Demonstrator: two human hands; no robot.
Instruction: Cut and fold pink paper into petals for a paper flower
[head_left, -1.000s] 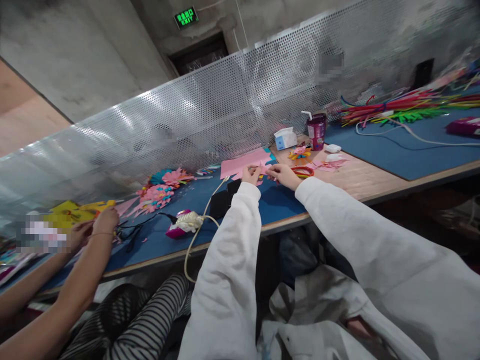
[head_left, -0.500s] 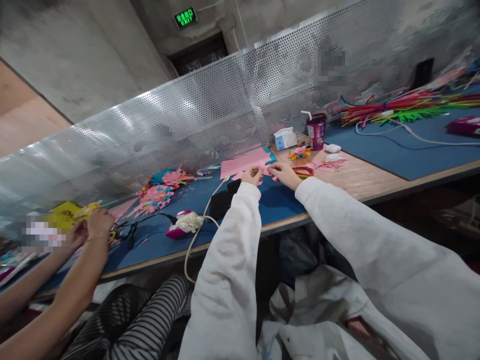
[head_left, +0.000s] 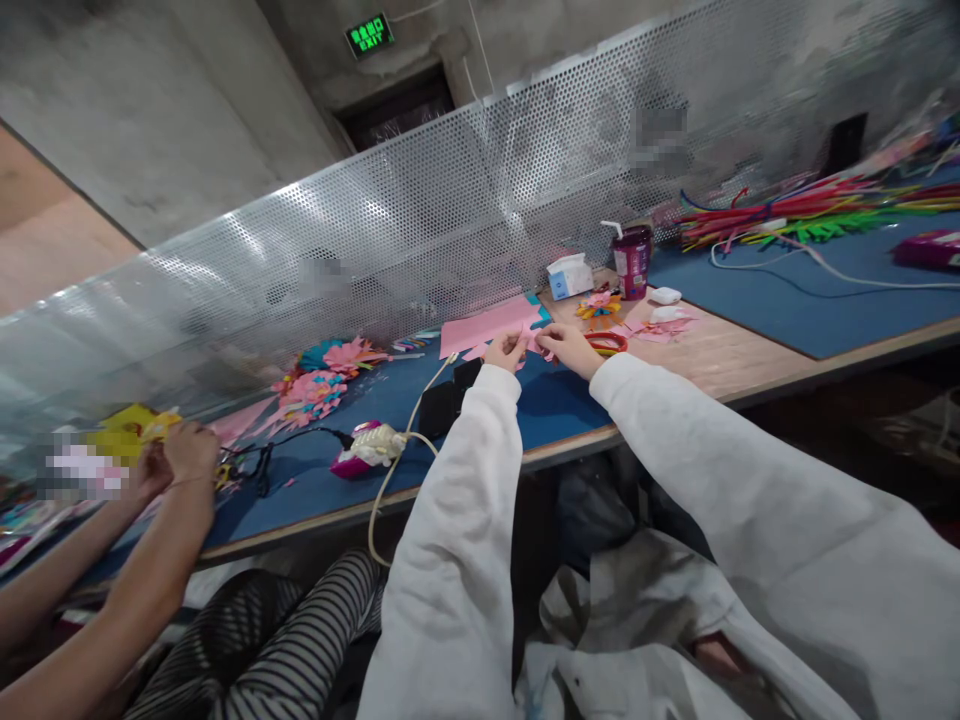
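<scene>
Both my hands meet over the blue mat, close to the back of the bench. Between them is a small piece of pink paper (head_left: pixel 529 340), partly covered by fingers. My left hand (head_left: pixel 505 351) pinches its left side, and my right hand (head_left: pixel 568 347) pinches the right. Behind them lies a larger sheet of pink paper (head_left: pixel 480 326). A pair of scissors with red and yellow handles (head_left: pixel 607 344) rests just right of my right hand. An orange and pink paper flower (head_left: pixel 599 305) and pink paper scraps (head_left: pixel 660 326) lie beyond it.
A cup with a straw (head_left: pixel 632 262) and a tissue pack (head_left: pixel 570 277) stand by the perforated metal screen (head_left: pixel 420 210). Paper flowers (head_left: pixel 311 392), a corded power strip (head_left: pixel 373 445) and a black object (head_left: pixel 440 408) sit leftward. A co-worker's hands (head_left: pixel 184 455) work at far left.
My hands stay in nearly the same place, still pinching the pink paper. The co-worker's hands at the left have shifted slightly to the left.
</scene>
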